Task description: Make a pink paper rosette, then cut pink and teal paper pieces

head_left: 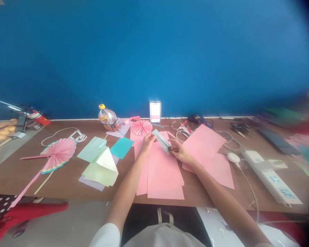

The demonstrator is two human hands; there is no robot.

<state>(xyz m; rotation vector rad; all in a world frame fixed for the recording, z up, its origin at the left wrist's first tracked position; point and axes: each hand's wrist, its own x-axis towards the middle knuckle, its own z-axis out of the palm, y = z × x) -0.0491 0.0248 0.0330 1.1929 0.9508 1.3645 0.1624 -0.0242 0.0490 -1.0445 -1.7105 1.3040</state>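
Note:
My left hand [149, 140] pinches the upper left end of a narrow pale blue strip of paper [159, 135]. In my right hand [179, 150] is a pair of scissors [170, 148] with dark handles, its blades lying along the strip. Whether the blades are parted is too small to tell. Both hands are over pink paper sheets [164, 178] spread on the table. Just beyond my left hand lies a pink pleated paper rosette [141, 127].
On the brown table [67, 185] a pleated pink fan [59, 154], green paper [101, 168] and teal paper [122, 148] lie left. A bottle [108, 119] and a phone [155, 111] stand at the back. Right are more pink sheets [203, 145] and a power strip [273, 178].

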